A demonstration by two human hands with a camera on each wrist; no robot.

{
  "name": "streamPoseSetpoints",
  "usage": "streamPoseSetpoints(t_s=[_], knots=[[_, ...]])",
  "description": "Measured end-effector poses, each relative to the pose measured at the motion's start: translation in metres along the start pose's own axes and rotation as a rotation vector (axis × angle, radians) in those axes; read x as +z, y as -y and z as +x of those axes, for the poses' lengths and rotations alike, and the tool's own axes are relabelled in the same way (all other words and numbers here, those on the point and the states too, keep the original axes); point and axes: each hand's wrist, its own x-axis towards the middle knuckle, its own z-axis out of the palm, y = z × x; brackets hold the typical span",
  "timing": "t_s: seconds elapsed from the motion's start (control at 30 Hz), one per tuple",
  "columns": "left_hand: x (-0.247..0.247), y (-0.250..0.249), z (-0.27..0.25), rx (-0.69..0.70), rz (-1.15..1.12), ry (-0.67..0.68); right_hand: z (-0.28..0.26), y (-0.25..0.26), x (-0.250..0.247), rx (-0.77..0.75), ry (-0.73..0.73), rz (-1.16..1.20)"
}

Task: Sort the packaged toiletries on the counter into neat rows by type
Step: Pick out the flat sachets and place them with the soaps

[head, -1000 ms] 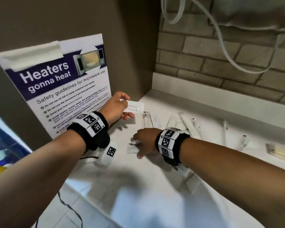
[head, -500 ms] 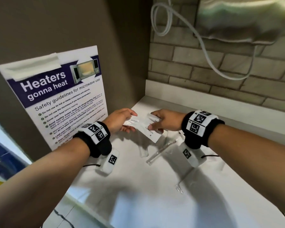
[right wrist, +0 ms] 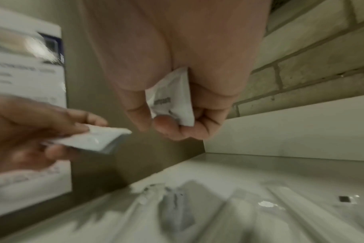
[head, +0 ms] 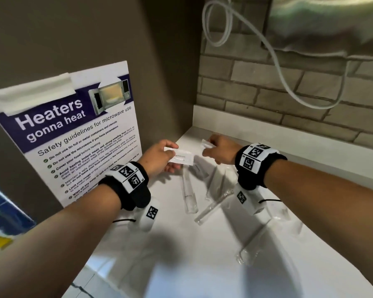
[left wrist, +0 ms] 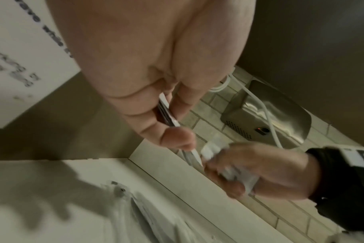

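A: Look, the left hand point(head: 157, 159) holds a thin stack of white sachets point(head: 182, 157), thumb on top and fingers below, pinching it flat. How will these handle, do you think?

B: Very light, I believe, and soft. A sachet bends when you press the middle, and the film looks smooth, so the stack can slide apart. I would take it by the short end, across the whole width, as the left hand does now.

A: And the right hand point(head: 221, 150)?

B: It is curled round one more sachet point(right wrist: 170, 97). In the right wrist view the packet is partly folded into the palm, with the thumb pressing on its lower edge. So both hands are closed on sachets; neither is spread.

A: Where are they compared with the tabletop point(head: 181, 265)?

B: Above its far corner, at about 12 o'clock from the person, close to the poster point(head: 73, 130) on the wall at 9 o'clock. The two hands are near each other; from the left wrist view I cannot tell whether the single sachet touches the stack.

A: And the long clear packets point(head: 188, 190)?

B: They lie on the tabletop under the hands, toward 6 o'clock, at different angles, not yet in a row. They look stiffer and slippery; I would lift one by the middle of its length.
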Motion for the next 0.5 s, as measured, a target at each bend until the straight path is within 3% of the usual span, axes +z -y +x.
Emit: streamPoseSetpoints(t_s=[0.17, 0.3, 0.4, 0.5], knots=[[-0.009, 0.006, 0.013, 0.000, -0.009, -0.091, 0.022, -0.008, 0.026, 0.142, 0.185, -0.336], [-0.006, 0.011, 0.020, -0.012, -0.033, -0.091, 0.043, -0.016, 0.053, 0.174, 0.172, -0.370], [-0.002, 0.014, 0.026, -0.030, -0.047, -0.096, 0.050, -0.020, 0.052, 0.178, 0.175, -0.330], [0.001, 0.013, 0.030, -0.039, -0.035, -0.101, 0.053, -0.029, 0.053, 0.149, 0.192, -0.434]])
